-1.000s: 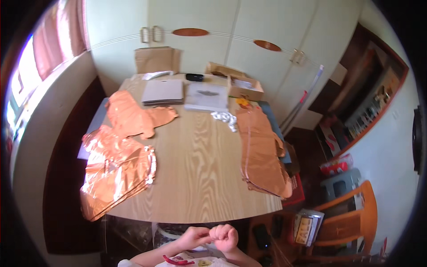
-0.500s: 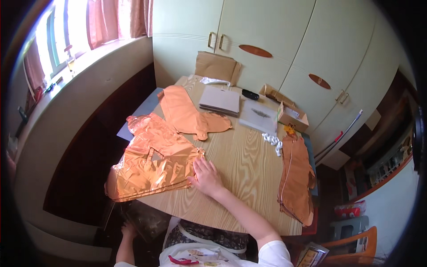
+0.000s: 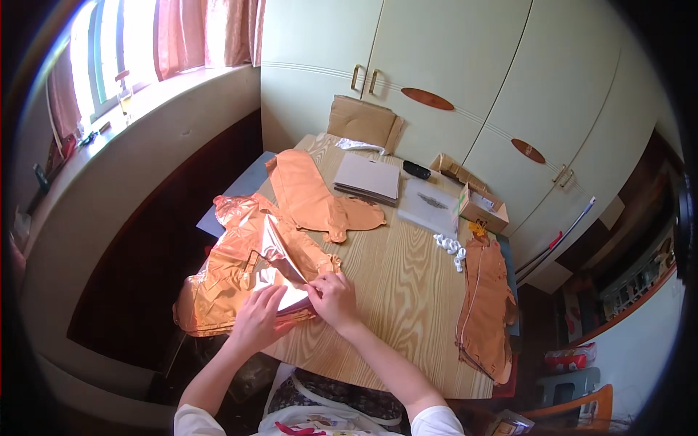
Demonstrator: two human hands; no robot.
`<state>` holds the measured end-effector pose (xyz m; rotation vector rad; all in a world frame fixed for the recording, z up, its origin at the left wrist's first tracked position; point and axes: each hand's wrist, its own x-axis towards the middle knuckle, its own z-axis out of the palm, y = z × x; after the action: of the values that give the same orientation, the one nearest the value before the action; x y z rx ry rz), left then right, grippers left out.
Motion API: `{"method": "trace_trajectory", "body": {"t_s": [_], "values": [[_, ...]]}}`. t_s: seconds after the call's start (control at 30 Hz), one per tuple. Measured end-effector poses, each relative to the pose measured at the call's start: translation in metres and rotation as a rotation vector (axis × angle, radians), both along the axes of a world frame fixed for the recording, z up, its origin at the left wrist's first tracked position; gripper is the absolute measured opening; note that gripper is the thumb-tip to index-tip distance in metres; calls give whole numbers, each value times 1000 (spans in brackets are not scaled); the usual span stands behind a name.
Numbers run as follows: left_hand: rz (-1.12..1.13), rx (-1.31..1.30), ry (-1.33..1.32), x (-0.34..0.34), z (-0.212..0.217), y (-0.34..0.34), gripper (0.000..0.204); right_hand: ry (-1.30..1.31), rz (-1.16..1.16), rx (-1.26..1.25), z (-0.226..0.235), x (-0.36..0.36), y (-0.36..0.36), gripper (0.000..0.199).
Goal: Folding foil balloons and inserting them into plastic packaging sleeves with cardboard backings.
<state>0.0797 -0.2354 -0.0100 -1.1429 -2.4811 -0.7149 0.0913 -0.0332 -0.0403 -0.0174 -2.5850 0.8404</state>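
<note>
A shiny, creased copper-coloured foil balloon (image 3: 218, 280), uninflated, lies spread at the table's left front edge. My right hand (image 3: 334, 296) pinches its near right edge and holds a fold of foil lifted. My left hand (image 3: 259, 314) rests on the front part of the foil, fingers stretched out. The raised fold shows a bright, mirror-like side between my hands. Just behind lies a flat, duller copper-coloured foil balloon (image 3: 302, 190). At the table's right edge is a long copper-coloured foil piece (image 3: 483, 298) with a thin pale line down it.
Toward the back of the wooden table (image 3: 392, 291) sit a stack of grey boards (image 3: 367, 176), a clear plastic bag (image 3: 429, 207), a black object (image 3: 416, 170) and a small open box (image 3: 483, 207). White coiled pieces (image 3: 451, 251) lie near the right foil. Cabinets (image 3: 443, 51) stand behind.
My left hand has come up from below the table edge onto the foil. My right hand has gone from lying flat to pinching the edge, and a fold of foil has risen.
</note>
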Motion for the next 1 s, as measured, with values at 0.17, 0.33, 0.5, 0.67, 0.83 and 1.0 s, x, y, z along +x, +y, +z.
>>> {"method": "trace_trajectory", "body": {"t_s": [0.17,0.33,0.5,0.67,0.83,1.0], "values": [[99,64,222,-41,-44,18,35,269,247,-368,4,-10,2,28],[297,503,40,-113,-40,-48,3,-82,227,168,-34,-15,22,55],[473,872,-460,-189,-1,-173,16,-230,193,402,-46,-10,33,58],[801,545,137,-267,49,-377,25,-198,193,389,-57,-13,10,60],[1038,250,632,-232,184,-341,28,-256,196,386,-60,-14,16,63],[559,-222,961,-127,248,-171,12,-72,158,194,-51,-16,25,78]]}}
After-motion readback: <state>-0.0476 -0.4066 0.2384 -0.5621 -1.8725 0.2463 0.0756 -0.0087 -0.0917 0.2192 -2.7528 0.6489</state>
